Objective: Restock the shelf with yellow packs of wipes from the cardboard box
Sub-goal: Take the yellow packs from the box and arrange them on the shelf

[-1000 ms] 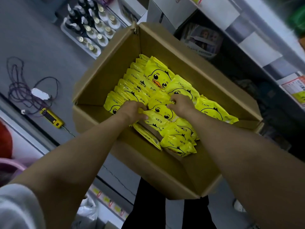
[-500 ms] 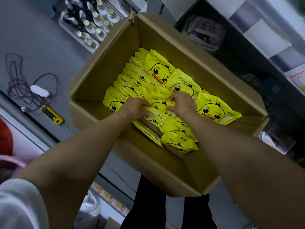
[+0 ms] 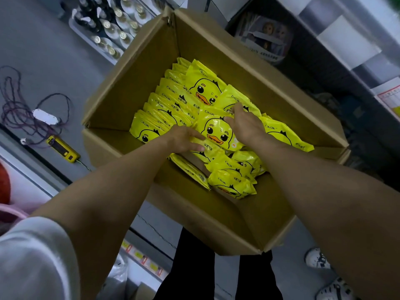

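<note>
An open cardboard box (image 3: 121, 92) holds several yellow packs of wipes printed with a duck face. Both my hands are inside it. Between them lies one face-up yellow pack (image 3: 217, 132). My left hand (image 3: 184, 139) grips its near left edge, fingers curled on it and on the pack below. My right hand (image 3: 244, 123) holds its far right side, fingers spread over the top. A row of upright packs (image 3: 164, 105) fills the box's left side, and loose packs (image 3: 231, 182) lie at the near end.
The shelf (image 3: 346, 46) with white price labels runs along the right, beside the box. On the grey floor to the left lie a tray of bottles (image 3: 108, 24), tangled cables (image 3: 19, 105) and a yellow tool (image 3: 62, 149). My shoes (image 3: 318, 259) show at bottom right.
My hands shifted apart and lifted one face-up pack free between them; its duck face, hidden before, now shows. The camera moved closer to the box.
</note>
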`<state>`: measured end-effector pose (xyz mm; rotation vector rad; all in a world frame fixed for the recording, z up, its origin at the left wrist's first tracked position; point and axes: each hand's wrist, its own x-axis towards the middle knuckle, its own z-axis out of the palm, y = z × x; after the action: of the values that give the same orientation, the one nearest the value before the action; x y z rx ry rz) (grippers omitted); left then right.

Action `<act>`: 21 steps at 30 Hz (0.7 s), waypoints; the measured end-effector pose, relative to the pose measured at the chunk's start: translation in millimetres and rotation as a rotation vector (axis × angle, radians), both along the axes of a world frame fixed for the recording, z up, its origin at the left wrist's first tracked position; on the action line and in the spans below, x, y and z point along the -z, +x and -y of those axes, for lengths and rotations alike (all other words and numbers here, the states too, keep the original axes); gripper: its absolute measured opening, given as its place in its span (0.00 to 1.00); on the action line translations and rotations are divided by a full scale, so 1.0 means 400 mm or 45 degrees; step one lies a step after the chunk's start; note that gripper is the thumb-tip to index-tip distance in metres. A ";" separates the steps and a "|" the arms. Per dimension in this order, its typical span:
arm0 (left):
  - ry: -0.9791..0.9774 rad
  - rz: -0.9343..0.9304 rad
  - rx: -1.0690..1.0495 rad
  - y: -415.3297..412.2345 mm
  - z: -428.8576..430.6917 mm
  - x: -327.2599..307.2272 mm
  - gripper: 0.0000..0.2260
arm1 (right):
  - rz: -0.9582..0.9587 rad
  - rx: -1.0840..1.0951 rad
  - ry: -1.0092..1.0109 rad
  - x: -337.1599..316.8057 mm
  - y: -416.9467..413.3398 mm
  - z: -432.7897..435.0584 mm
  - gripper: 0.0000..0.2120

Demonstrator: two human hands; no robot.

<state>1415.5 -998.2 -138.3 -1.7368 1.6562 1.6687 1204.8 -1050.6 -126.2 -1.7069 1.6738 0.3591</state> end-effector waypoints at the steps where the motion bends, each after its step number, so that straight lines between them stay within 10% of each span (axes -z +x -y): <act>1: 0.004 0.041 0.075 -0.004 -0.002 0.006 0.25 | 0.026 -0.005 0.001 0.002 -0.003 -0.002 0.22; 10: -0.099 0.227 0.232 -0.039 -0.015 0.016 0.29 | 0.012 -0.122 0.116 0.004 -0.032 0.002 0.38; 17: -0.128 0.474 0.342 -0.053 -0.034 0.001 0.40 | -0.070 -0.146 0.099 -0.017 -0.043 -0.013 0.27; 21: -0.137 0.375 0.080 -0.035 -0.042 -0.038 0.26 | -0.091 -0.142 0.078 -0.051 -0.066 -0.018 0.27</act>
<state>1401.5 -981.2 -123.1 -1.8528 1.6671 1.2456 1178.3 -1043.5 -106.0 -1.7643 1.6046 0.5243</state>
